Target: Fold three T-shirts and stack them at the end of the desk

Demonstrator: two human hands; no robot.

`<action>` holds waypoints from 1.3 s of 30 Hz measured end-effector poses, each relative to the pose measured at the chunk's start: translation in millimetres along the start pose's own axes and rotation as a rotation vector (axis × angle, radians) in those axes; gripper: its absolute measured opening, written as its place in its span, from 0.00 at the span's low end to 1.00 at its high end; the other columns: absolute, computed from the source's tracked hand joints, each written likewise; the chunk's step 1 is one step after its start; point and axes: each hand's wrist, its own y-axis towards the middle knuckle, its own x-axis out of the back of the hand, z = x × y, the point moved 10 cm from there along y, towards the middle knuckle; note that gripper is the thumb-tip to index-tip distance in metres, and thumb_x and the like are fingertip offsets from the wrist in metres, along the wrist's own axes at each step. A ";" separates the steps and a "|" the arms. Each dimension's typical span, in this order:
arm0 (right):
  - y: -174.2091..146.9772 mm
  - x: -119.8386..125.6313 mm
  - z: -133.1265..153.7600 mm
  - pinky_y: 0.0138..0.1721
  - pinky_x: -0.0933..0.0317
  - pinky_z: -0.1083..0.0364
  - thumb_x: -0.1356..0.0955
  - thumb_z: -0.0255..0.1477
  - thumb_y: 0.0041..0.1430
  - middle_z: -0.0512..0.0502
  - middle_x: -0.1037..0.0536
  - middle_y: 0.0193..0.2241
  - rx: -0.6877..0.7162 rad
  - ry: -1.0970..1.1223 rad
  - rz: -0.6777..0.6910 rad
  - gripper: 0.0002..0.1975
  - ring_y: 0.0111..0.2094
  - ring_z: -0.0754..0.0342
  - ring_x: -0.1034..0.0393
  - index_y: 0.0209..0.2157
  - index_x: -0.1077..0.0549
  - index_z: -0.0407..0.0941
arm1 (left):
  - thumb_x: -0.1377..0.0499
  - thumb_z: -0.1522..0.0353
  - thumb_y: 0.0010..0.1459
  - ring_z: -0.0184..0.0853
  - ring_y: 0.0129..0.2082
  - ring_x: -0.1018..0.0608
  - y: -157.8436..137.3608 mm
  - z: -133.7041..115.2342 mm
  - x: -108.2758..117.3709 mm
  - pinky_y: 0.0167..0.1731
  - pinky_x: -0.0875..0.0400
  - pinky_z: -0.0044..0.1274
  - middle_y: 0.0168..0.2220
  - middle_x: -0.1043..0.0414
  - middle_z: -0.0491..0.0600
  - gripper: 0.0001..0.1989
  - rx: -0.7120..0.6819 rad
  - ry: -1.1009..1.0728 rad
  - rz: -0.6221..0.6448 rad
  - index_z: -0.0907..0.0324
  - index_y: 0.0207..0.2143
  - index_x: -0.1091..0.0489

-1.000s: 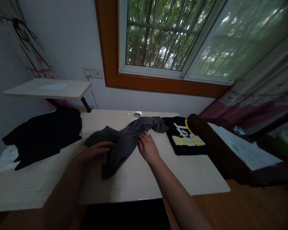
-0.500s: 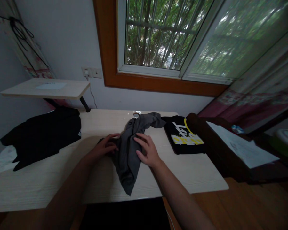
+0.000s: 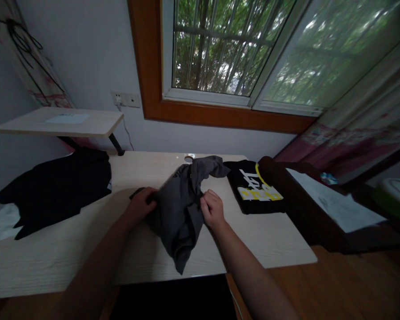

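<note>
A crumpled dark grey garment (image 3: 180, 200) lies on the pale wooden table (image 3: 253, 244) in front of me; its exact kind is hard to make out. My left hand (image 3: 142, 206) is closed on its left edge, with a dark bit of cloth showing beyond the fingers. On the opposite side, my right hand (image 3: 213, 209) pinches the garment's right edge. Between the hands the cloth is partly spread, with folds running down to a point near the table's front edge. A sleeve-like part stretches away to the upper right.
A folded black T-shirt (image 3: 253, 189) with white and yellow print lies to the right. Black clothing (image 3: 60, 182) is heaped at the left, below a small raised shelf (image 3: 96, 124). Beyond the table's right end stands a dark brown surface with a paper sheet (image 3: 333, 200).
Both hands have closed on the grey garment's edges, where their fingers were looser before. The cloth between them has been drawn wider, and the right hand has shifted slightly right.
</note>
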 end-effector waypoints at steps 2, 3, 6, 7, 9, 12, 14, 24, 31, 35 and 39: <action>-1.7 11.9 -7.9 0.30 0.49 0.51 0.41 0.30 0.70 0.52 0.44 0.19 -0.050 -0.004 -0.084 0.20 0.25 0.52 0.45 0.21 0.44 0.49 | 0.43 0.67 0.49 0.42 0.41 0.23 -1.0 9.4 24.7 0.47 0.29 0.33 0.40 0.23 0.50 0.14 0.090 0.043 -0.158 0.57 0.40 0.26; -2.7 18.5 -11.7 0.29 0.49 0.51 0.42 0.31 0.71 0.52 0.45 0.19 -0.076 -0.007 -0.129 0.21 0.25 0.52 0.45 0.21 0.45 0.49 | 0.43 0.66 0.50 0.42 0.40 0.23 -3.4 14.7 38.7 0.47 0.29 0.33 0.39 0.23 0.50 0.13 0.142 0.056 -0.247 0.56 0.38 0.27; -6.7 38.5 -24.2 0.30 0.48 0.50 0.43 0.35 0.72 0.52 0.43 0.19 -0.158 -0.005 -0.257 0.23 0.25 0.52 0.44 0.20 0.43 0.49 | 0.43 0.65 0.52 0.41 0.39 0.23 -17.3 31.4 77.6 0.46 0.29 0.33 0.37 0.24 0.48 0.09 0.289 0.059 -0.497 0.56 0.36 0.28; -8.5 45.0 -29.8 0.30 0.47 0.51 0.44 0.36 0.72 0.51 0.42 0.19 -0.190 0.002 -0.298 0.23 0.25 0.51 0.43 0.20 0.42 0.49 | 0.43 0.65 0.52 0.41 0.39 0.23 -23.1 36.5 88.2 0.45 0.29 0.32 0.36 0.25 0.48 0.09 0.327 0.052 -0.569 0.56 0.35 0.28; -13.0 56.2 -43.8 0.30 0.45 0.51 0.44 0.38 0.72 0.50 0.39 0.19 -0.267 0.016 -0.369 0.24 0.26 0.51 0.41 0.20 0.39 0.49 | 0.44 0.65 0.54 0.40 0.39 0.24 -34.8 45.8 105.0 0.45 0.29 0.32 0.36 0.25 0.48 0.09 0.379 0.031 -0.699 0.56 0.36 0.28; -18.7 64.1 -65.2 0.30 0.43 0.51 0.44 0.39 0.71 0.49 0.34 0.20 -0.368 0.026 -0.417 0.24 0.26 0.51 0.38 0.20 0.37 0.49 | 0.46 0.65 0.56 0.40 0.41 0.25 -50.8 57.0 120.2 0.47 0.30 0.33 0.38 0.26 0.48 0.10 0.420 -0.004 -0.864 0.57 0.39 0.28; -20.1 63.5 -75.0 0.30 0.42 0.52 0.43 0.38 0.71 0.49 0.33 0.21 -0.405 0.026 -0.416 0.24 0.26 0.51 0.38 0.20 0.37 0.49 | 0.46 0.64 0.57 0.39 0.40 0.25 -57.2 61.5 123.6 0.46 0.29 0.33 0.39 0.27 0.49 0.11 0.430 -0.025 -0.929 0.57 0.40 0.28; -10.7 46.8 -63.9 0.36 0.42 0.50 0.43 0.39 0.73 0.47 0.30 0.21 -0.365 -0.009 -0.299 0.26 0.31 0.48 0.37 0.20 0.33 0.49 | 0.46 0.70 0.56 0.46 0.52 0.31 -58.6 12.3 130.9 0.56 0.34 0.40 0.47 0.34 0.55 0.12 0.200 0.154 -0.993 0.58 0.41 0.27; -3.5 32.2 -51.4 0.35 0.43 0.50 0.42 0.36 0.73 0.49 0.33 0.20 -0.271 0.032 -0.193 0.25 0.29 0.50 0.38 0.20 0.36 0.48 | 0.45 0.68 0.61 0.44 0.53 0.27 -30.0 -23.0 92.7 0.61 0.40 0.40 0.49 0.27 0.53 0.12 -0.114 0.340 -0.646 0.55 0.44 0.26; 0.0 20.5 -50.4 0.35 0.43 0.51 0.42 0.34 0.73 0.51 0.33 0.20 -0.249 0.050 -0.106 0.24 0.27 0.52 0.38 0.20 0.36 0.48 | 0.45 0.63 0.64 0.44 0.55 0.27 -11.5 -23.1 64.0 0.60 0.39 0.38 0.53 0.27 0.54 0.15 -0.164 0.376 -0.417 0.55 0.50 0.26; 0.6 17.2 -46.0 0.34 0.42 0.51 0.41 0.34 0.73 0.51 0.34 0.20 -0.232 0.043 -0.080 0.24 0.26 0.53 0.39 0.20 0.36 0.47 | 0.44 0.60 0.64 0.46 0.56 0.28 -3.8 -12.3 51.7 0.61 0.39 0.39 0.57 0.28 0.55 0.19 -0.112 0.411 -0.314 0.55 0.55 0.27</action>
